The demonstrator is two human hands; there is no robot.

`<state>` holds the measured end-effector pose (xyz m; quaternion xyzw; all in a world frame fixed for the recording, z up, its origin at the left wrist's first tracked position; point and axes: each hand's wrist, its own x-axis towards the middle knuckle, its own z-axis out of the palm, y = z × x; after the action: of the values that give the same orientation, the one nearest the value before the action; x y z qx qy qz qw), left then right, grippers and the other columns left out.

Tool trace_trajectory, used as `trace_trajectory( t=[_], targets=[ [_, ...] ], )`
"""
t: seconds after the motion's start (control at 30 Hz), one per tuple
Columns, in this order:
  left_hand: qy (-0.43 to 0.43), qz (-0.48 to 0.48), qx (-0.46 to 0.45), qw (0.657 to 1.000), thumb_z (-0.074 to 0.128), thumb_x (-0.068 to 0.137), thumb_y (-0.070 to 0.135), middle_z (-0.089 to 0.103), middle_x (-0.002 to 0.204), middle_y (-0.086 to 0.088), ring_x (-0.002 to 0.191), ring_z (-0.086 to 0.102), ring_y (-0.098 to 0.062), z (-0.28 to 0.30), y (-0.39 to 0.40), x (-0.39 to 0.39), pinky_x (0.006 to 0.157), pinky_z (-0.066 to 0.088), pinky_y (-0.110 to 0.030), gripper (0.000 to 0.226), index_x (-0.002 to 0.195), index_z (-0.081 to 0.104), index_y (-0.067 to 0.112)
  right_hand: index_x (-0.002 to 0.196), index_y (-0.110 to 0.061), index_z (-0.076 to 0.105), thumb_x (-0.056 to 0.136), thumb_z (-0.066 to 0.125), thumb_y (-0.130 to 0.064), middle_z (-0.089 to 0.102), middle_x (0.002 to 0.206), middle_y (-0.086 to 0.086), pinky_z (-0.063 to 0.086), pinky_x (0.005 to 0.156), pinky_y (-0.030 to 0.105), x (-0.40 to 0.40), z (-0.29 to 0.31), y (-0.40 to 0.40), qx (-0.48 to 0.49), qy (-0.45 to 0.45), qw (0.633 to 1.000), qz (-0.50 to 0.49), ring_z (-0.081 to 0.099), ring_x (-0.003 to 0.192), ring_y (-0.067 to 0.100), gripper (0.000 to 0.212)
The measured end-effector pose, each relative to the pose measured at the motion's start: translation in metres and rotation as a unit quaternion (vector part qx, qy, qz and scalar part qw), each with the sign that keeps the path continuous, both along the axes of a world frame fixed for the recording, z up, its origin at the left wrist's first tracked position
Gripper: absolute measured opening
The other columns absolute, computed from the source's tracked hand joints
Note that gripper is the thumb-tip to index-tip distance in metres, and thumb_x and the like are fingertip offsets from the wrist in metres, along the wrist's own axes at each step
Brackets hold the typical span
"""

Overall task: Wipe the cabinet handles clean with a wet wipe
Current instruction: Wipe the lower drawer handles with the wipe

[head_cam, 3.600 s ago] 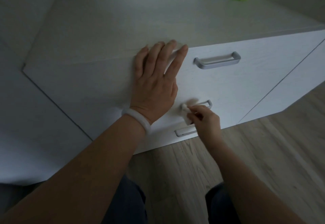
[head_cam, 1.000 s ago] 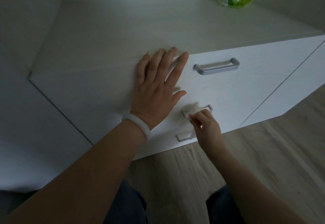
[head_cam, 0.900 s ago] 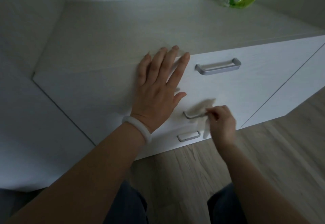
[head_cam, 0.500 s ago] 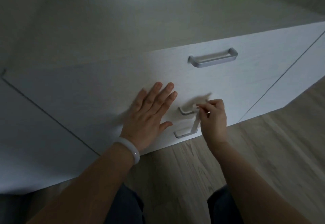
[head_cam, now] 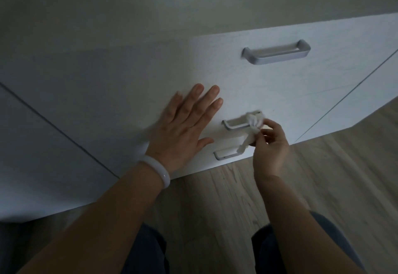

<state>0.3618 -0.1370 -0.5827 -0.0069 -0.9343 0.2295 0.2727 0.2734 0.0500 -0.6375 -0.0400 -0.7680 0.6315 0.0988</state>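
A white cabinet (head_cam: 323, 92) has three silver bar handles stacked on its drawer fronts. My right hand (head_cam: 270, 146) pinches a white wet wipe (head_cam: 254, 126) bunched around the right end of the middle handle (head_cam: 237, 124); a strip of wipe hangs down toward the bottom handle (head_cam: 226, 154). My left hand (head_cam: 185, 125), with a white bangle on its wrist, lies flat with straight fingers on the drawer front just left of the middle handle. The top handle (head_cam: 276, 53) is untouched.
The cabinet's top surface (head_cam: 172, 4) fills the upper frame. Wood-look floor (head_cam: 323, 187) runs below and to the right. My knees in dark trousers (head_cam: 146, 252) show at the bottom edge. A seam (head_cam: 344, 97) separates the drawers from the neighbouring cabinet panel at the right.
My left hand slid down from the cabinet's top edge to the drawer front beside the middle handle. My right hand moved the wipe along the middle handle to its right end.
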Motion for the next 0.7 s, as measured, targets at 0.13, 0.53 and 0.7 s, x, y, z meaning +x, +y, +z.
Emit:
trace_trajectory(
  t=[0.13,0.53,0.7],
  targets=[
    [0.011,0.001,0.018,1.000,0.050,0.090,0.061,-0.002,0.165,-0.002,0.149,-0.016,-0.025,-0.004,0.003,0.000,0.119,-0.013,-0.047,0.088,0.157,0.010,0.021,0.106,-0.016,0.055,0.092,0.060,-0.007,0.058,0.082,-0.008,0.051,0.063,0.021,0.019,-0.034,-0.002,0.102,-0.108,0.989,-0.002,0.060,0.077,0.009,0.018],
    [0.064,0.038,0.038,0.996,0.040,0.093,0.065,-0.013,0.164,-0.001,0.147,-0.026,-0.026,-0.031,0.011,-0.010,0.117,-0.017,-0.049,0.086,0.157,0.003,0.022,0.122,-0.015,0.064,0.091,0.058,-0.004,0.063,0.111,0.004,0.050,0.081,0.023,0.003,-0.105,-0.005,0.114,-0.187,0.966,0.136,0.065,0.091,0.012,0.033],
    [0.059,0.025,0.060,0.996,0.046,0.092,0.063,-0.002,0.163,-0.001,0.146,-0.025,-0.024,-0.027,0.013,-0.007,0.118,-0.016,-0.048,0.086,0.157,0.006,0.022,0.104,-0.017,0.074,0.088,0.067,-0.014,0.057,0.107,0.006,0.046,0.077,0.019,-0.012,-0.106,-0.001,0.170,-0.145,0.966,0.126,0.065,0.088,0.015,0.018]
  ],
)
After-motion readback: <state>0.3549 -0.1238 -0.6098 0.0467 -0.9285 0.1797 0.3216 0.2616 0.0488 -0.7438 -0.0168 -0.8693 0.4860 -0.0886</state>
